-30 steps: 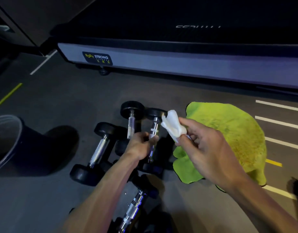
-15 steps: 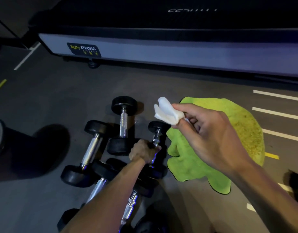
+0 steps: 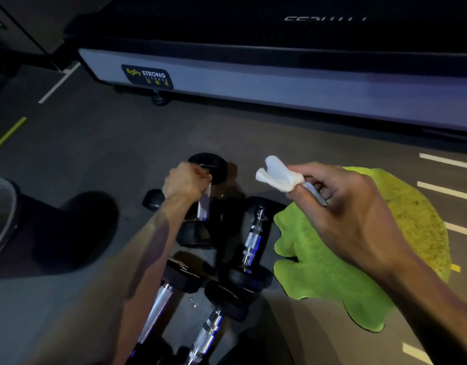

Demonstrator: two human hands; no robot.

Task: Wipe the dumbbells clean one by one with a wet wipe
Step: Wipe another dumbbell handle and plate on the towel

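Observation:
Several black dumbbells with chrome handles lie clustered on the dark floor. My left hand (image 3: 183, 181) grips the handle of the far dumbbell (image 3: 204, 201), just below its upper weight. Beside it to the right lies another dumbbell (image 3: 250, 242), next to the green cloth. Two more dumbbells (image 3: 153, 312) (image 3: 207, 335) point toward me at the bottom; another end (image 3: 153, 198) shows left of my forearm. My right hand (image 3: 340, 206) hovers above the cloth and pinches a crumpled white wet wipe (image 3: 278, 175), clear of any dumbbell.
A bright green microfibre cloth (image 3: 358, 259) is spread on the floor at right. A treadmill base (image 3: 279, 85) with a "Body Strong" label runs across the back. A dark bin (image 3: 3, 219) stands at the left edge. White and yellow lines mark the floor.
My left hand let go of the right-hand dumbbell's handle and moved up-left onto the far dumbbell's handle. My right hand with the wipe stayed raised, drifting slightly right.

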